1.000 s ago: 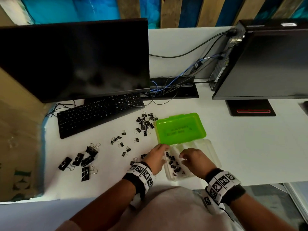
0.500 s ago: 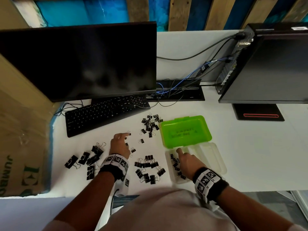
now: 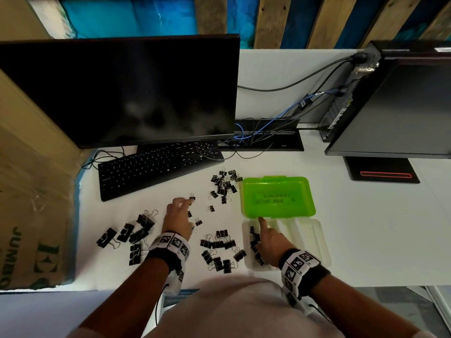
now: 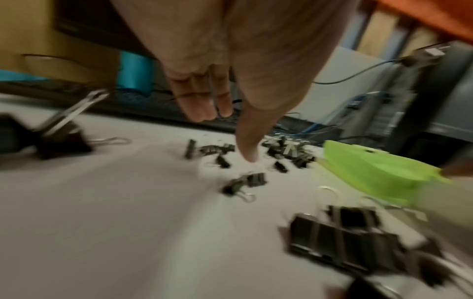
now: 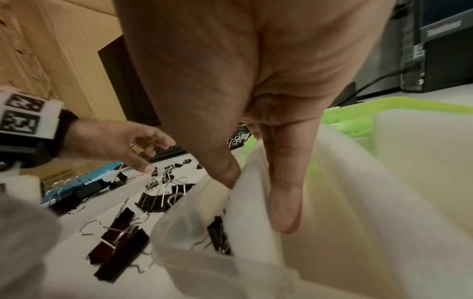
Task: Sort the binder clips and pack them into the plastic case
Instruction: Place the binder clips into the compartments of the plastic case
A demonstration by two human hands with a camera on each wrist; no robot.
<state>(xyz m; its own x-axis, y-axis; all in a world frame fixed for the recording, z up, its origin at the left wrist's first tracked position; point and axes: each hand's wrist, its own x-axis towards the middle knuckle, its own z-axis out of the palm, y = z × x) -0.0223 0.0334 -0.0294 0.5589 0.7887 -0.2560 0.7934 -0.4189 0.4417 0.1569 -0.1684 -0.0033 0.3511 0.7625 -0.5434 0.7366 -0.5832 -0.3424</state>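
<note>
The plastic case lies open on the white desk, its green lid point(image 3: 277, 197) flipped back and its clear tray point(image 3: 305, 240) nearest me. Several small black binder clips point(image 3: 255, 242) lie in the tray's left compartment. My right hand point(image 3: 264, 230) rests in the tray, index finger point(image 5: 284, 206) straight along a divider and thumb on the other side of it, with no clip in it. My left hand point(image 3: 181, 211) hovers over scattered small clips, fingers spread and empty, its fingertips next to one small clip point(image 3: 192, 196). The left wrist view is blurred.
A pile of small clips point(image 3: 225, 182) lies left of the lid, medium clips point(image 3: 219, 250) left of the tray, large clips point(image 3: 129, 236) further left. A keyboard point(image 3: 156, 167) and monitor point(image 3: 122, 89) stand behind. A cardboard box point(image 3: 29, 191) is at the left.
My left hand has left the tray and moved left and away to the scattered small clips, uncovering the medium clips. My right hand stays in the tray, its index finger now stretched out.
</note>
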